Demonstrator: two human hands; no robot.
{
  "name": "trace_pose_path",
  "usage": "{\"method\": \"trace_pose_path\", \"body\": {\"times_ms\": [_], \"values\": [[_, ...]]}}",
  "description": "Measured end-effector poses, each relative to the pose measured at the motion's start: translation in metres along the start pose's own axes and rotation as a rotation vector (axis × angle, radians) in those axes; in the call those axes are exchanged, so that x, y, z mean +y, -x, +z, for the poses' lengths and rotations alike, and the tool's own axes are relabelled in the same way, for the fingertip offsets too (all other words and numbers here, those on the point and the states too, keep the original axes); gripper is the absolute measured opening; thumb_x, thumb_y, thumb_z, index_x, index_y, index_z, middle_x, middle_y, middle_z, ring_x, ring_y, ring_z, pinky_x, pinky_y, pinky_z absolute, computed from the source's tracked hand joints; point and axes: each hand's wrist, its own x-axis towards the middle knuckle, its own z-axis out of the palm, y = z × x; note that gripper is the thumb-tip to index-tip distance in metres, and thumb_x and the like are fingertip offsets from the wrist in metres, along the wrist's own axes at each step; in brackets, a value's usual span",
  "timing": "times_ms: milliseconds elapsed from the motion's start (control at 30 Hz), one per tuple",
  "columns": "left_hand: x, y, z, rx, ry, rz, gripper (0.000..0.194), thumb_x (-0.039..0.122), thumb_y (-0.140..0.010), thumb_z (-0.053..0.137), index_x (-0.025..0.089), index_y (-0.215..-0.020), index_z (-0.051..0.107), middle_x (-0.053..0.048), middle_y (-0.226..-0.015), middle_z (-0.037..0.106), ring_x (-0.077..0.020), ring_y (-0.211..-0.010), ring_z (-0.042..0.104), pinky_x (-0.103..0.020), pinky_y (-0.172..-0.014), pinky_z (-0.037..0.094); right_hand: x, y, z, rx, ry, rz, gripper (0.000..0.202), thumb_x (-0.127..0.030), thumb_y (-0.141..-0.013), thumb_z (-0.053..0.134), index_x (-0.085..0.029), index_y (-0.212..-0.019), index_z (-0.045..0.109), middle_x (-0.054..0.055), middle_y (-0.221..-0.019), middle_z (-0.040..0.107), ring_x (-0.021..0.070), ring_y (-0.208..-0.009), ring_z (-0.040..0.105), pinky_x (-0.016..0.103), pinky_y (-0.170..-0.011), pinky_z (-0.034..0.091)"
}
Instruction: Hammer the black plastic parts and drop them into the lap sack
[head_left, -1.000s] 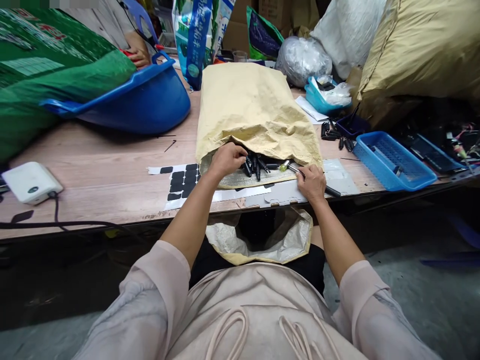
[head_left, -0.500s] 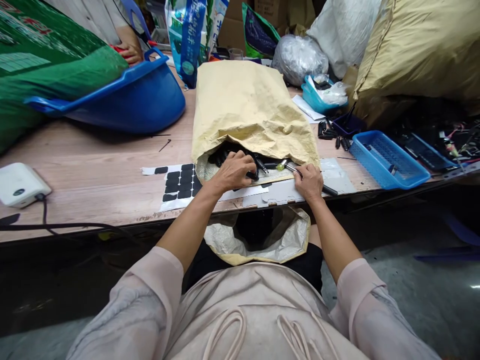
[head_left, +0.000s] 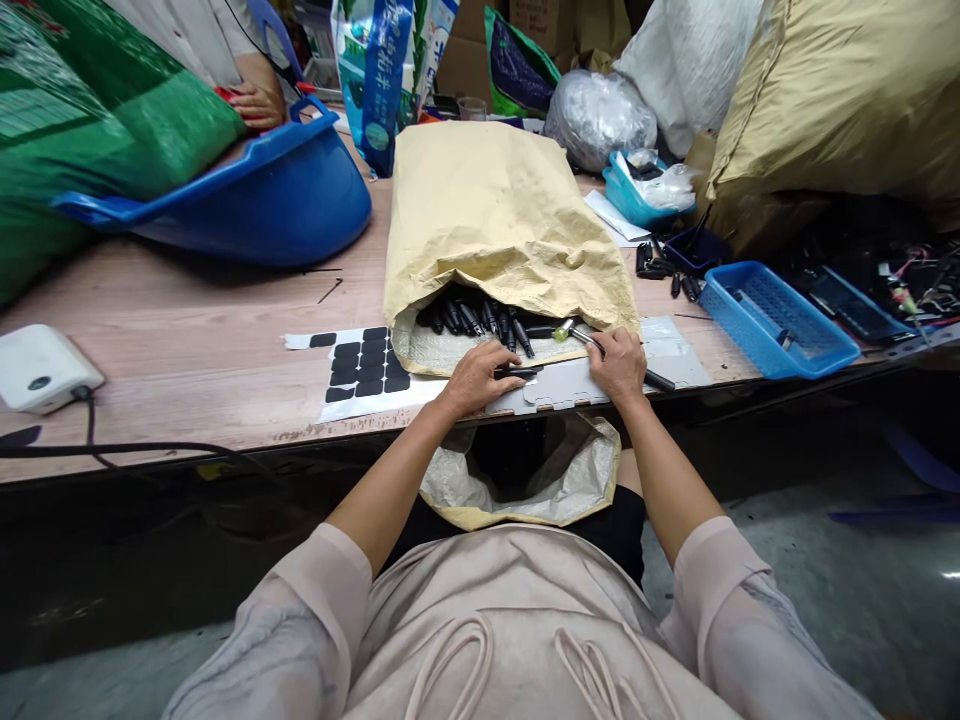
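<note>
A thin black pen-like piece [head_left: 526,372] is pinched in my left hand [head_left: 478,380], low over the grey card [head_left: 566,388] at the table's front edge. My right hand [head_left: 619,365] is closed around a small hammer [head_left: 579,333] with a metal shaft and a yellow-green tip. Its black handle end sticks out to the right of the hand, and its head lies at the bag's mouth. Several black pen-like pieces [head_left: 469,315] spill towards the opening of the yellow woven bag [head_left: 495,210]. A second woven bag [head_left: 585,490] hangs open over my lap, dark inside.
Black stickers on a white sheet [head_left: 360,370] lie left of the bag. A blue basin [head_left: 262,205] and a green sack [head_left: 97,140] stand further left, near another person's hand [head_left: 259,103]. To the right sits a blue basket [head_left: 780,320]. A white device [head_left: 45,370] trails a cable.
My left hand has come out of the bag's mouth towards me, bringing a black pen-like piece. The right hand stays put with the hammer. The green sack at the left has shifted.
</note>
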Motion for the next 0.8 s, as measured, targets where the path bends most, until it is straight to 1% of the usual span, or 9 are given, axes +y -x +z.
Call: {"method": "trace_pose_path", "body": {"times_ms": [133, 367, 567, 700, 800], "values": [[-0.001, 0.005, 0.005, 0.052, 0.03, 0.002, 0.018, 0.033, -0.088, 0.079, 0.02, -0.101, 0.078, -0.008, -0.098, 0.068, -0.0258, -0.099, 0.062, -0.039, -0.09, 0.05, 0.0, 0.0, 0.0, 0.016, -0.004, -0.004, 0.028, -0.031, -0.098, 0.058, -0.023, -0.114, 0.08, 0.012, -0.109, 0.065, 0.0305, -0.108, 0.052, 0.041, -0.091, 0.044], [-0.005, 0.003, 0.007, 0.054, 0.037, -0.021, 0.016, 0.031, -0.088, 0.079, 0.021, -0.1, 0.08, -0.006, -0.094, 0.069, -0.0251, -0.095, 0.06, -0.039, -0.089, 0.049, 0.002, 0.0, 0.001, 0.029, -0.001, -0.008, 0.028, -0.032, -0.097, 0.058, -0.023, -0.113, 0.08, 0.012, -0.108, 0.066, 0.0301, -0.107, 0.052, 0.041, -0.091, 0.044], [-0.007, 0.002, 0.009, 0.06, 0.074, -0.042, 0.015, 0.031, -0.085, 0.08, 0.021, -0.098, 0.08, -0.006, -0.093, 0.069, -0.0245, -0.095, 0.061, -0.038, -0.087, 0.049, 0.006, -0.001, 0.002, 0.03, 0.002, -0.032, 0.028, -0.033, -0.1, 0.055, -0.023, -0.112, 0.079, 0.011, -0.106, 0.065, 0.0291, -0.105, 0.051, 0.041, -0.09, 0.044], [-0.007, 0.001, 0.006, 0.035, 0.13, -0.065, 0.016, 0.029, -0.082, 0.081, 0.021, -0.096, 0.081, -0.005, -0.092, 0.07, -0.0238, -0.093, 0.062, -0.038, -0.087, 0.05, 0.003, -0.001, -0.004, 0.014, 0.007, -0.007, 0.026, -0.032, -0.1, 0.055, -0.021, -0.107, 0.077, 0.012, -0.107, 0.066, 0.0295, -0.106, 0.053, 0.04, -0.091, 0.044], [-0.007, 0.0, 0.005, 0.035, 0.176, -0.089, 0.016, 0.027, -0.08, 0.081, 0.021, -0.095, 0.081, -0.005, -0.092, 0.071, -0.0228, -0.092, 0.063, -0.037, -0.086, 0.051, -0.007, 0.009, -0.013, 0.092, -0.061, 0.028, 0.027, -0.032, -0.102, 0.05, -0.02, -0.106, 0.074, 0.013, -0.109, 0.066, 0.029, -0.106, 0.056, 0.041, -0.094, 0.046]]}}
